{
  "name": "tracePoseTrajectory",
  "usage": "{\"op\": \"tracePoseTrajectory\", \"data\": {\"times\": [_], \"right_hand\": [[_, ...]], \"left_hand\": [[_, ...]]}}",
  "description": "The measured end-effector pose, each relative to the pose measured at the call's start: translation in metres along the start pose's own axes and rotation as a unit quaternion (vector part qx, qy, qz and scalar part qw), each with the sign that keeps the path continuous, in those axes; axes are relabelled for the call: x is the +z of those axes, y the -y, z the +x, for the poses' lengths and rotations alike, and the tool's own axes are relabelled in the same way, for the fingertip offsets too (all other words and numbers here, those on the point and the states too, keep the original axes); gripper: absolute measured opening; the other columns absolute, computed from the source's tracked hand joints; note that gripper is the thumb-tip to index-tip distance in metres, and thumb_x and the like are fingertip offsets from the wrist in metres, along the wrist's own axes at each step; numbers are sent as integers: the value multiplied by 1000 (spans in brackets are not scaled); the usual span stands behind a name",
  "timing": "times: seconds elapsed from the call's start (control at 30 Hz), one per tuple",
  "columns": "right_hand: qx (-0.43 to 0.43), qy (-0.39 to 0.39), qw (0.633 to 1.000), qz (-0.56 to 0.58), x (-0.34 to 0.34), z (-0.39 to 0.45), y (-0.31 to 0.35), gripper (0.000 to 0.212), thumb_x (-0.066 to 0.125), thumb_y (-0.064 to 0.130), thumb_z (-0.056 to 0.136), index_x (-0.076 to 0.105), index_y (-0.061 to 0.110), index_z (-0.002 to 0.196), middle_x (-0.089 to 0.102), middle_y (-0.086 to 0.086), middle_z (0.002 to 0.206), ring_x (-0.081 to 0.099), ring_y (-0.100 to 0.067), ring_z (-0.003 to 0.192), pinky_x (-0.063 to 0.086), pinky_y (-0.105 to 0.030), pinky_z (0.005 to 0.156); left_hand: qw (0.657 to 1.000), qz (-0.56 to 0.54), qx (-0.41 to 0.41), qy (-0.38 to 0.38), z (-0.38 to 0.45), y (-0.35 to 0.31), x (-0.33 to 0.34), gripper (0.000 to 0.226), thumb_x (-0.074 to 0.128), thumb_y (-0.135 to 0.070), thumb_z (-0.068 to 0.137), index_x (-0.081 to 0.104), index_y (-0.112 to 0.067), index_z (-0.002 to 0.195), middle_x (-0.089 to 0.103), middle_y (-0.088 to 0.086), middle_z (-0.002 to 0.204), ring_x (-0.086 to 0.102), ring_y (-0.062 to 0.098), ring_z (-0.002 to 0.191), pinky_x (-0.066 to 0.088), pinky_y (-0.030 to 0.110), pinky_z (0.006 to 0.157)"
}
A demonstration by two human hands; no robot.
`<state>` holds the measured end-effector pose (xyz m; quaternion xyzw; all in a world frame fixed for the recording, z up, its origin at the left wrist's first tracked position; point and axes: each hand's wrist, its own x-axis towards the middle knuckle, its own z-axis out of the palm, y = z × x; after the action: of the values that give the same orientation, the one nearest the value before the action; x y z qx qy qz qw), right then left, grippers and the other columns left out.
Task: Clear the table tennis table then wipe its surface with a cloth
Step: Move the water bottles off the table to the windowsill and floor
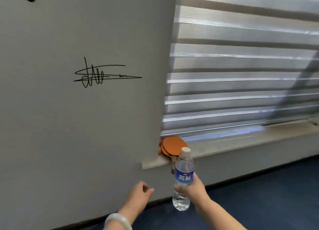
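Observation:
My right hand [194, 188] grips a clear water bottle [183, 174] with a blue label and a white cap, held upright in the air just in front of the window sill [224, 148]. Orange table tennis paddles [172, 146] lie stacked on the sill's left end, against the wall corner, with their handles sticking over the edge behind the bottle. My left hand [138, 198] hangs in the air to the left of the bottle, fingers loosely curled and holding nothing. A pale bangle sits on that wrist. The table tennis table is out of view.
A grey wall [69, 126] with a black scribbled signature [103, 74] fills the left. Striped window blinds [241, 74] hang above the sill on the right. Dark blue floor [259, 195] runs along the wall's base.

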<state>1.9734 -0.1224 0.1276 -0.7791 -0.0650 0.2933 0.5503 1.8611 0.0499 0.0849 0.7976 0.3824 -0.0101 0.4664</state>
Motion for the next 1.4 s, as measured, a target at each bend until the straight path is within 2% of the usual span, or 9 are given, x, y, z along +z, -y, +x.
{"op": "tracePoseTrajectory", "data": {"times": [0.07,0.23,0.4,0.47,0.67,0.87,1.0,1.23,1.4], "right_hand": [[2,-3,1000,-3,-2,18,7,55,80,-1,65,57,21,110,69,-4,102,65,-19,96,50,-30,80],[8,-22,1000,-7,-16,51,21,55,80,-1,65,57,25,108,69,-1,102,65,-16,95,49,-26,74],[12,-65,998,-19,-43,106,29,55,81,-2,61,61,20,107,69,-4,102,66,-20,95,53,-37,86],[12,-65,998,-14,-56,134,34,52,81,-5,64,59,21,103,69,-3,99,65,-19,92,52,-33,79],[-13,-30,998,-55,-95,238,53,46,78,-6,69,59,17,104,69,-3,92,64,-15,86,47,-25,65],[-32,9,995,-89,-123,322,53,51,82,4,66,57,24,106,67,3,95,63,-13,88,51,-28,72],[-25,17,994,-101,-127,363,45,53,80,0,65,57,21,108,66,0,98,63,-19,92,55,-40,82],[-32,28,992,-116,-117,409,34,52,81,8,68,55,23,111,65,3,98,62,-18,92,51,-33,77],[-34,47,990,-131,-109,420,19,57,81,2,71,53,18,118,63,-3,106,59,-23,99,45,-30,80]], "left_hand": [[1000,17,13,21,23,-13,-1,20,66,-32,90,49,-25,81,57,-3,91,55,15,89,42,23,79],[998,17,34,45,71,-41,7,18,65,-32,90,52,-21,96,56,-2,98,55,14,94,45,25,85],[998,13,30,53,117,-68,17,18,63,-32,92,52,-22,102,56,-2,102,54,12,95,40,22,80],[998,21,23,47,134,-79,22,21,63,-34,92,53,-22,105,56,-2,104,55,14,98,42,23,81],[999,27,-9,37,190,-125,47,14,63,-34,91,51,-27,91,59,-4,98,56,13,94,44,28,83],[995,41,-84,43,223,-159,84,39,63,-34,92,54,-12,122,59,6,120,56,18,107,45,24,90],[991,45,-124,16,240,-169,96,39,63,-35,92,54,-13,123,58,4,119,57,17,106,45,24,89],[986,64,-155,14,261,-177,117,38,62,-39,92,55,-16,121,58,1,114,57,16,103,46,26,89],[983,57,-173,9,261,-179,133,31,60,-38,92,53,-18,116,55,-2,106,52,12,94,39,21,78]]}}
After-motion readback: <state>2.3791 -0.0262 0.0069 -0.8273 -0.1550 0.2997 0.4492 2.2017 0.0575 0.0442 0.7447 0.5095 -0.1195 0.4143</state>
